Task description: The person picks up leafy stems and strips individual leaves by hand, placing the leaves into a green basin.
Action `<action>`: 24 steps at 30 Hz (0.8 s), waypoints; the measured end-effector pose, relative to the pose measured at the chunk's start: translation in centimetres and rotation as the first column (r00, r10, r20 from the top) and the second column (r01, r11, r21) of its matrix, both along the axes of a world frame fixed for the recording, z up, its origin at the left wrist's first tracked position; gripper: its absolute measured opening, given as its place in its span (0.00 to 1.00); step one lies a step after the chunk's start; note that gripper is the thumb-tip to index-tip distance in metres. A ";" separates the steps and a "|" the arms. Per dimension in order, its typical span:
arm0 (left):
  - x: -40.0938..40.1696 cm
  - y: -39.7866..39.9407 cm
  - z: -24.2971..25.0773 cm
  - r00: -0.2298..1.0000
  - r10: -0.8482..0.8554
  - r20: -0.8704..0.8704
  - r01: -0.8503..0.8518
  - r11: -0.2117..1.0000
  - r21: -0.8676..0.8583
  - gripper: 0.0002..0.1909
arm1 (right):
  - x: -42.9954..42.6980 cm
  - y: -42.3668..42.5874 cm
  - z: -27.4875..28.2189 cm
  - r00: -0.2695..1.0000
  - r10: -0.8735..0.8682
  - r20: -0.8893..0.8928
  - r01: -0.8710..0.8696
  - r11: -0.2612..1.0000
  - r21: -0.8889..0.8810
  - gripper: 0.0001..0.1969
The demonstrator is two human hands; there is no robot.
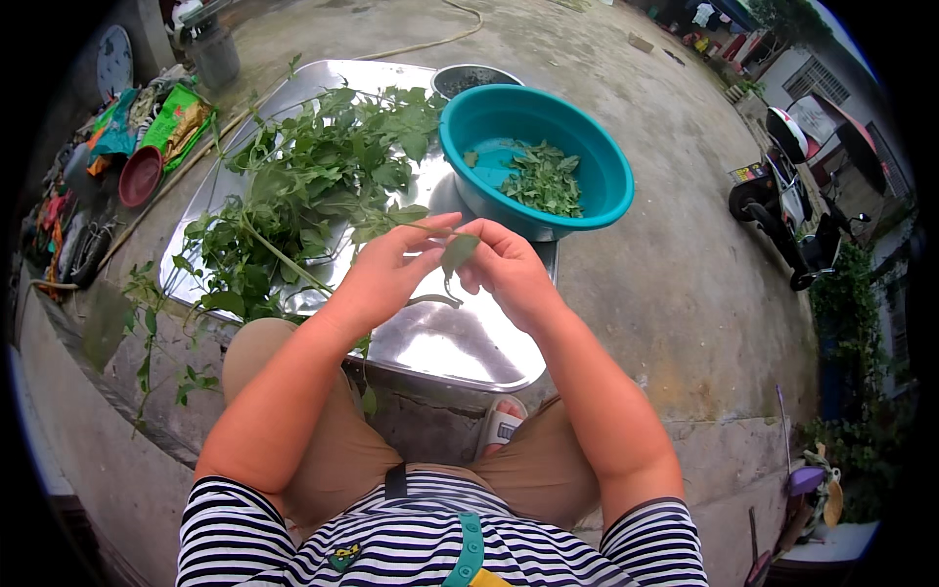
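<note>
Both hands meet over a shiny metal tray. My left hand holds a thin green stem between thumb and fingers, the fingertips partly spread. My right hand pinches the same sprig near its tip, where a green leaf hangs between the hands. A large heap of leafy green vines covers the tray's left and back part, some trailing over its near left edge. Just beyond my right hand stands a teal plastic basin, with picked leaves inside. A curled stem piece shows below the hands.
Behind the basin is a metal bowl with dark contents. A hose runs over the concrete ground. A red plastic bowl and bright bags lie at left. A parked scooter stands at right.
</note>
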State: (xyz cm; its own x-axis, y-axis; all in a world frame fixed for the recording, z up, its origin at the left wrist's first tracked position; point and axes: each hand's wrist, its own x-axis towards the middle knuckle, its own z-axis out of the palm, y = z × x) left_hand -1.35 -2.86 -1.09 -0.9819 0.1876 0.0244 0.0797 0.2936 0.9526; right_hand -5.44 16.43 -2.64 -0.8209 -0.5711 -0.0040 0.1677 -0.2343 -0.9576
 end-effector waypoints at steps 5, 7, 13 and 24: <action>-0.2 0.1 -0.3 0.995 -0.098 0.034 0.084 0.952 0.295 0.17 | 0.6 0.1 -0.3 0.998 0.054 0.017 -0.055 0.997 0.058 0.13; -0.3 0.0 -0.9 0.996 -0.074 0.048 0.058 0.958 0.282 0.16 | 0.8 -0.1 0.0 0.990 0.139 0.033 -0.141 0.989 0.049 0.14; -0.4 0.3 -1.5 0.994 0.022 0.106 -0.052 0.957 0.284 0.12 | 1.7 -1.0 1.1 0.916 -0.216 -0.337 0.314 0.910 0.270 0.10; 0.1 0.5 -1.3 0.995 -0.064 0.073 0.059 0.996 0.065 0.15 | 1.2 1.4 2.2 0.916 -0.161 -0.368 0.300 0.883 0.360 0.06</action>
